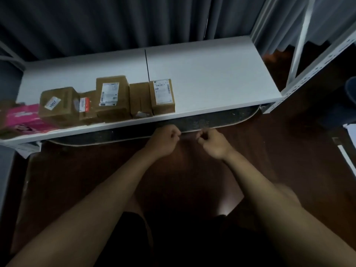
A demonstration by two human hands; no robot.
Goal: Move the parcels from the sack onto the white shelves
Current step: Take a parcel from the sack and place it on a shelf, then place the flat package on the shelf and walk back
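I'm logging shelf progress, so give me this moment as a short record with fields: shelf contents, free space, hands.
shelf: white shelf, one board in view
brown parcels: five cardboard boxes in a row, left of centre
other parcel: pink mailer at the far left
free space: right half bare
left hand: fingers curled, holding nothing
right hand: fingers curled, holding nothing
sack: not in view

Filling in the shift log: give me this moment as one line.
left hand: curled, empty | right hand: curled, empty | brown parcels: row on white shelf, left half | pink parcel: shelf's left end | sack: unseen
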